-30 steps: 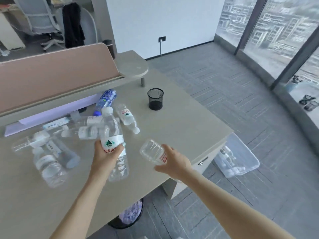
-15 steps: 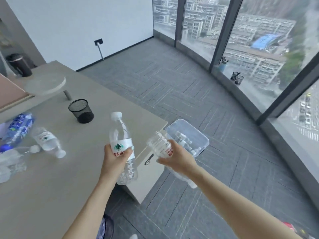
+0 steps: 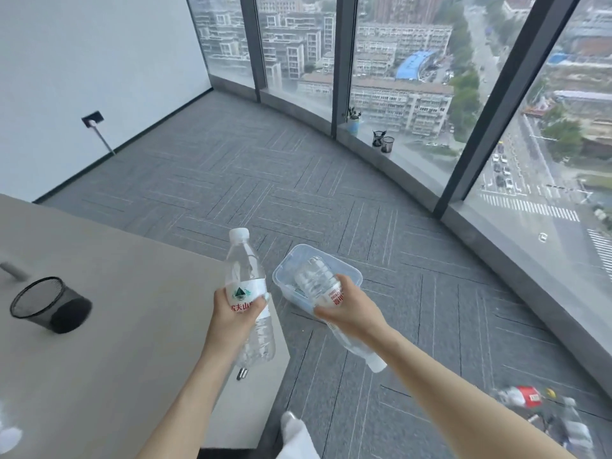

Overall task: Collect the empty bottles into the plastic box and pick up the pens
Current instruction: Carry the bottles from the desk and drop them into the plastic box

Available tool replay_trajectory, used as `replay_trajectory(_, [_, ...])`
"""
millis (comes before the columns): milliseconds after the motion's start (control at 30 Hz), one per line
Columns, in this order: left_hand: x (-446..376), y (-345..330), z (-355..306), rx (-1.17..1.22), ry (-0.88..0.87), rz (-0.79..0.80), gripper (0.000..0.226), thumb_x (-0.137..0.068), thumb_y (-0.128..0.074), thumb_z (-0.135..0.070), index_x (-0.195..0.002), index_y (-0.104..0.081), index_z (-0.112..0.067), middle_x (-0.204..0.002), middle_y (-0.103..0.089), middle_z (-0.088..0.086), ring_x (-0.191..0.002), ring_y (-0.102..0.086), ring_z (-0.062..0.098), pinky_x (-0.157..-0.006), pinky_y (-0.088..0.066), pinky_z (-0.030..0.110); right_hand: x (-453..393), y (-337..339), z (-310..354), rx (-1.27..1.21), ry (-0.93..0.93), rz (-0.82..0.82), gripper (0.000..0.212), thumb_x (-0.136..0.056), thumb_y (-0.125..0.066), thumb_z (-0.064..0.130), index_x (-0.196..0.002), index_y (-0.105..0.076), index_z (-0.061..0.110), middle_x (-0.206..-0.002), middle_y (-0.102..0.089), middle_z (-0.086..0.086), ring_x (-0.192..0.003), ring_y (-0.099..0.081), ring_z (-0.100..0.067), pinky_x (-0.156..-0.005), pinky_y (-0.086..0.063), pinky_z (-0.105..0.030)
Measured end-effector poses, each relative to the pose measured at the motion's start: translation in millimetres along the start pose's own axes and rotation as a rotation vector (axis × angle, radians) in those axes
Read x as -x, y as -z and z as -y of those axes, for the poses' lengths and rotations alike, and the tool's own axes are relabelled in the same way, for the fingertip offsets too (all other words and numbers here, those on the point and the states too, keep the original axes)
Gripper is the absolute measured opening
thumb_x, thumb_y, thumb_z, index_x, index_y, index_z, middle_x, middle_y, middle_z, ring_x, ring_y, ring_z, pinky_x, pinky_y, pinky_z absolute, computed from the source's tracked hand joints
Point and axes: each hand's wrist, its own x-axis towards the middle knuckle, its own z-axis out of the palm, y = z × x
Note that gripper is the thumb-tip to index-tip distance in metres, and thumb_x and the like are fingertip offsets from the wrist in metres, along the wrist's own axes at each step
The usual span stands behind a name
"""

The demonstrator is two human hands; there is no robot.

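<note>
From the head camera, the only view there is, the person stands at the corner of the worktop (image 3: pixel 99 326) with a bottle in each hand. The left hand (image 3: pixel 231 321) has its fingers clamped round the label of an upright clear bottle (image 3: pixel 246 279), cap on top, held over the worktop's edge. The right hand (image 3: pixel 344 309) has its fingers wrapped round a second bottle (image 3: pixel 318 281), turned so its base points away and its cap end hangs down under the wrist. That bottle sits in line with the plastic box (image 3: pixel 347 271) on the floor beyond the worktop corner; the box seems to hold something already, though I cannot make out what. A black mesh cup (image 3: pixel 49 304) stands on the worktop to the left, and some blurred litter (image 3: pixel 530 397) lies on the carpet at lower right. The risk, as I judge it, is a release from up high: an empty bottle is light and springy, so it could bounce off the rim or out of the box and roll away across the carpet.
</note>
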Motion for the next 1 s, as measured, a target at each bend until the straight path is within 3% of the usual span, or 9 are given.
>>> replay_trajectory(100, [-33, -14, -12, -0.012, -0.010, 0.038, 0.047, -0.081, -0.069, -0.021, -0.111, -0.033, -0.019, -0.090, -0.050, -0.011, -0.076, -0.052, 0.000, -0.060, -0.039, 0.019, -32, 8, 6, -0.022, -0.021, -0.029, 0.077, -0.067, -0.064, 0.047, -0.134, -0.032, 0.031, -0.105, -0.062, 0.008, -0.090, -0.062, -0.017, -0.081, -0.051, -0.038])
replay_trajectory(267, [-89, -31, -25, -0.062, 0.009, 0.119, 0.049, -0.082, -0.068, -0.023, -0.110, -0.029, -0.016, -0.105, -0.050, 0.001, -0.083, -0.053, 0.015, -0.059, -0.039, 0.020, -81, 18, 16, -0.053, -0.073, -0.072, 0.056, -0.071, -0.067, 0.044, -0.117, -0.041, 0.027, -0.087, -0.060, 0.013, -0.076, -0.060, -0.012, -0.069, -0.048, -0.033])
replay_trajectory(667, [-170, -58, -29, -0.144, 0.089, 0.227, 0.046, -0.082, -0.068, -0.025, -0.112, -0.032, -0.019, -0.108, -0.053, 0.002, -0.084, -0.054, 0.013, -0.059, -0.037, 0.020, -171, 13, 10, -0.101, -0.150, -0.060, 0.044, -0.075, -0.067, 0.037, -0.106, -0.036, 0.028, -0.087, -0.065, 0.004, -0.063, -0.056, -0.012, -0.058, -0.046, -0.030])
replay_trajectory(733, [-183, -64, -26, -0.162, 0.114, 0.228, 0.047, -0.082, -0.068, -0.026, -0.114, -0.035, -0.018, -0.108, -0.055, 0.003, -0.087, -0.056, 0.015, -0.063, -0.041, 0.025, -190, 13, 6, -0.084, -0.157, -0.033, 0.045, -0.075, -0.067, 0.037, -0.104, -0.034, 0.028, -0.085, -0.062, 0.005, -0.063, -0.056, -0.012, -0.058, -0.045, -0.031])
replay_trajectory(867, [-211, -86, -25, -0.194, 0.192, 0.224, 0.058, -0.076, -0.070, -0.035, -0.120, -0.036, -0.019, -0.110, -0.054, 0.002, -0.099, -0.056, 0.022, -0.084, -0.047, 0.037, -237, 11, -6, -0.021, -0.178, 0.062, 0.048, -0.075, -0.067, 0.043, -0.103, -0.032, 0.027, -0.079, -0.058, 0.005, -0.058, -0.050, -0.011, -0.052, -0.040, -0.028])
replay_trajectory(1000, [-236, -119, -33, -0.172, 0.246, 0.173, 0.049, -0.082, -0.066, -0.030, -0.120, -0.035, -0.022, -0.110, -0.054, 0.001, -0.090, -0.054, 0.015, -0.063, -0.040, 0.025, -286, 15, -19, 0.062, -0.179, 0.163, 0.053, -0.073, -0.066, 0.043, -0.111, -0.037, 0.021, -0.080, -0.058, 0.001, -0.056, -0.048, -0.012, -0.048, -0.039, -0.030])
